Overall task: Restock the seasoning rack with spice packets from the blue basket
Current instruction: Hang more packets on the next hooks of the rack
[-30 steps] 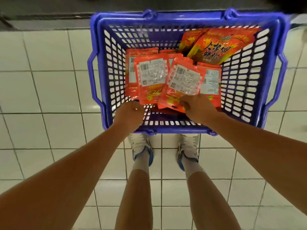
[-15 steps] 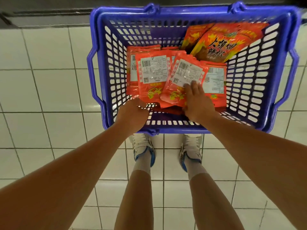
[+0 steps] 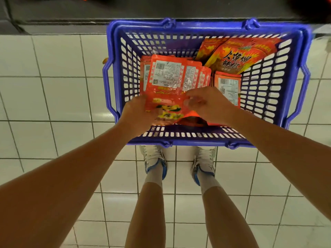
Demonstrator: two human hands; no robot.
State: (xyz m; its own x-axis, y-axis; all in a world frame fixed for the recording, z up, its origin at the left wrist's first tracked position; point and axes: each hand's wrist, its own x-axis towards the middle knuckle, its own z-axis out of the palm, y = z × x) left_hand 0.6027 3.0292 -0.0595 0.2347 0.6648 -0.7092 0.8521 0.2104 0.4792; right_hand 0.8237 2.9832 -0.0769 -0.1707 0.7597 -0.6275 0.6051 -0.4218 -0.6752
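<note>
The blue basket (image 3: 114, 83) stands on the tiled floor in front of my feet. Inside it, both my hands hold a stack of several red-orange spice packets (image 3: 168, 76), label sides up. My left hand (image 3: 138, 113) grips the stack's lower left edge. At the stack's lower right, my right hand (image 3: 209, 104) holds it with curled fingers. One more small packet (image 3: 228, 86) lies to the right on the basket floor. Larger orange bags with black characters (image 3: 238, 56) lean in the far right corner.
White floor tiles surround the basket. A dark shelf base (image 3: 161, 9) runs along the top of the view, right behind the basket. My white and blue shoes (image 3: 155, 158) stand just short of the basket's near rim.
The spread-out packets have been gathered into one stack. My left hand moved in from the basket's near wall onto the stack, and my right hand shifted left to hold it too.
</note>
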